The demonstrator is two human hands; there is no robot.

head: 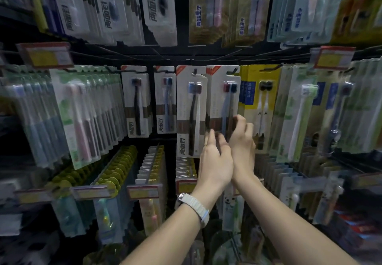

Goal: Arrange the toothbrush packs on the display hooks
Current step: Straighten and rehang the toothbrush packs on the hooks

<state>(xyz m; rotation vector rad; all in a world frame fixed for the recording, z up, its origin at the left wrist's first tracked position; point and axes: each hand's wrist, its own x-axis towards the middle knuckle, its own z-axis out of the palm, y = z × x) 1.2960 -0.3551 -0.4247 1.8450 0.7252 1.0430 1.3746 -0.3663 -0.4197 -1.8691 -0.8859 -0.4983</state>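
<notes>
Both hands are raised to the middle row of the display rack (186,57), working on one white-carded toothbrush pack (222,101) that hangs from a hook (233,70) near the centre of that row. The right hand (242,140) has its fingers curled over the pack's lower right edge, apparently pinching the card. The left hand (215,161), a pale watch (194,206) on its wrist, has its fingers bent against the lower left part of the same pack; whether they truly grip it or only steady it cannot be told, as the right hand covers the contact.

The pack hangs just beside a matching neighbour pack (191,109) on its left, and the two overlap. A yellow pack (260,103) sits close on the right.

Assessment: the pack is on its hook and is being straightened.

Risks:
- Pulling at the lower edge could tear the hang hole or lift the card off the hook tip.
- The overlap may snag the neighbour and drag it askew.
- Packs on the row below could be knocked by the forearms.
</notes>
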